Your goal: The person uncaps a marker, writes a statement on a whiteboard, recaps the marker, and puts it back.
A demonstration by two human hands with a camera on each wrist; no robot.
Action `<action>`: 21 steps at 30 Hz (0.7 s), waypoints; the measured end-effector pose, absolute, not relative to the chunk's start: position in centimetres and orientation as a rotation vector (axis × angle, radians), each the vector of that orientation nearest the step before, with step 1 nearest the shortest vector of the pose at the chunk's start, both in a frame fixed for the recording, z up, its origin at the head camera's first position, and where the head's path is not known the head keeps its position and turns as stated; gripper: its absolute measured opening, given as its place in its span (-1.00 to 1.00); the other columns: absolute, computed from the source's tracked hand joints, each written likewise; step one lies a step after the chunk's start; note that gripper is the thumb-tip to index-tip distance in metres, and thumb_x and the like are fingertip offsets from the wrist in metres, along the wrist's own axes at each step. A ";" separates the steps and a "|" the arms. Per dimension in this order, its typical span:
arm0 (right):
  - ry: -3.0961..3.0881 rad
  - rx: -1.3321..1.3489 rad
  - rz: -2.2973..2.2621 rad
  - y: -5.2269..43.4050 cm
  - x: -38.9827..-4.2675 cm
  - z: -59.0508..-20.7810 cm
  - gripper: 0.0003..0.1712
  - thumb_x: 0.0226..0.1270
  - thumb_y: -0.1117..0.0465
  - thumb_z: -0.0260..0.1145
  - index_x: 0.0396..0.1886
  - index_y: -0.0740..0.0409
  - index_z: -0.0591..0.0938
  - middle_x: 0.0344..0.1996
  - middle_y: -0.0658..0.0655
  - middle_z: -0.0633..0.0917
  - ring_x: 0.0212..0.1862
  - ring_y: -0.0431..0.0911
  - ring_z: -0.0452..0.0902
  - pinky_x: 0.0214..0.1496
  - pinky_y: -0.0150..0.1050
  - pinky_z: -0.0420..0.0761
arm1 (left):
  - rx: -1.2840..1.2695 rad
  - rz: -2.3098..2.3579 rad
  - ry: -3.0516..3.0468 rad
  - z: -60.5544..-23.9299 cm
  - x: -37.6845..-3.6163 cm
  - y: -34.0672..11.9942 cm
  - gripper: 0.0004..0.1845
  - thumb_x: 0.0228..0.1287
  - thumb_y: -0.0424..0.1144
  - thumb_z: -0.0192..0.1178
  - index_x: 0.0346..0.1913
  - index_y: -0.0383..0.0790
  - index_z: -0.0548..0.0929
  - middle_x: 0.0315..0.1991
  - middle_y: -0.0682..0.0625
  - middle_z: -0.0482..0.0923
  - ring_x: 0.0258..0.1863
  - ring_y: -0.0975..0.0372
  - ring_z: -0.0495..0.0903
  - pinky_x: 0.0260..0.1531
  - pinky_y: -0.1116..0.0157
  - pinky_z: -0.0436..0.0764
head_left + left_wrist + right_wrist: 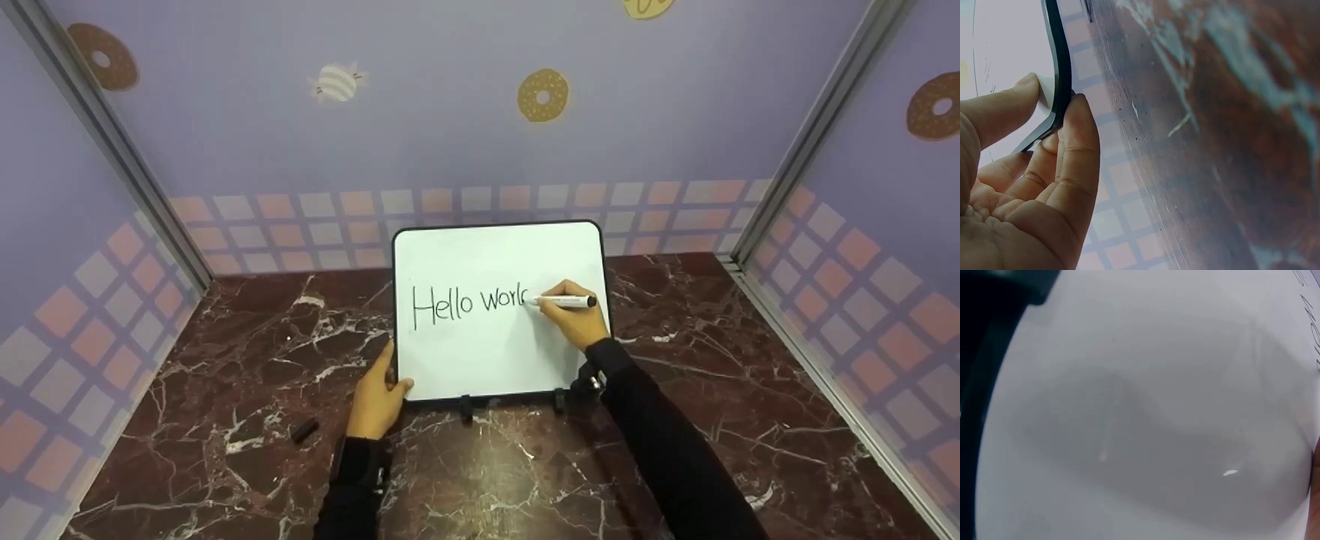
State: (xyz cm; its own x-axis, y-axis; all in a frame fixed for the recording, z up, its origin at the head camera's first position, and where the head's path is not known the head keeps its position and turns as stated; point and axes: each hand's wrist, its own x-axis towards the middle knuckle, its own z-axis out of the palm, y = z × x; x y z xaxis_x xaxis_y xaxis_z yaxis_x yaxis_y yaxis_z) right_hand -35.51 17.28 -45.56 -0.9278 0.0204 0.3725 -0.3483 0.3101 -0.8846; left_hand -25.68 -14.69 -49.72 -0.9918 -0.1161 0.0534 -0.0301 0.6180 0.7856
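Note:
A small whiteboard [480, 360] with a black rim stands tilted on a stand on the marble counter, with "Hello worl" written on it. My right hand [574, 319] grips a white marker [564, 301] with its tip on the board at the end of the writing. My left hand [375, 397] pinches the board's lower left corner: in the left wrist view the thumb [1005, 107] lies on the white face and the fingers [1075, 152] curl behind the black rim [1060, 73]. The right wrist view shows only the white board surface [1145, 422].
A black marker cap [304, 430] lies on the marble counter [675, 315] left of my left arm. Lilac walls with doughnut pictures close in the counter at the back and on both sides.

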 end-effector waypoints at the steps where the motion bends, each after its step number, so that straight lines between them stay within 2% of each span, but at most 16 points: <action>1: -2.266 0.296 1.658 17.3 -35.5 -45.6 -0.92 0.14 0.31 0.42 -0.45 0.23 0.67 -0.57 -0.08 0.69 -0.53 -0.27 0.48 -0.48 -0.44 0.46 | 0.124 -1.325 -2.735 -49.7 -25.7 -14.7 -0.23 0.32 -0.34 0.22 0.53 -0.18 0.15 0.07 -0.37 0.54 -0.19 0.04 0.57 -0.09 0.03 0.57; 4: -2.257 0.293 1.682 17.4 -35.4 -45.7 -0.90 0.15 0.33 0.42 -0.44 0.28 0.66 -0.57 -0.06 0.69 -0.54 -0.27 0.47 -0.49 -0.45 0.45 | 0.124 -1.335 -2.728 -49.7 -25.6 -14.7 -0.23 0.31 -0.34 0.23 0.53 -0.18 0.16 0.02 -0.36 0.54 -0.17 0.03 0.57 -0.09 0.03 0.57; 9: -2.246 0.281 1.696 17.6 -35.3 -45.6 -0.88 0.14 0.37 0.42 -0.43 0.37 0.65 -0.58 -0.06 0.67 -0.56 -0.29 0.45 -0.50 -0.47 0.44 | 0.113 -1.332 -2.718 -49.7 -25.7 -14.6 -0.24 0.30 -0.34 0.25 0.52 -0.21 0.18 -0.17 -0.20 0.49 -0.31 0.12 0.51 -0.19 0.11 0.54; 21: -2.261 0.250 1.712 17.2 -33.2 -43.0 -0.91 0.16 0.41 0.35 -0.42 0.42 0.63 -0.56 -0.02 0.71 -0.51 -0.34 0.50 -0.42 -0.50 0.47 | 0.126 -1.338 -2.711 -49.9 -25.7 -14.6 -0.24 0.29 -0.34 0.25 0.52 -0.20 0.19 -0.03 -0.32 0.55 -0.28 0.09 0.55 -0.14 0.07 0.58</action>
State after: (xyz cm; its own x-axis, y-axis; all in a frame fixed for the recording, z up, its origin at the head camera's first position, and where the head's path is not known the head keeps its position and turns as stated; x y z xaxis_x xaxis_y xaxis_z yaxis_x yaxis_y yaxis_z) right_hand -33.21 17.19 -43.03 -0.9418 0.0386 0.3339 -0.3110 0.2772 -0.9091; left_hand -25.73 -14.63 -49.87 -0.9898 -0.1255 0.0667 -0.0234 0.6067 0.7946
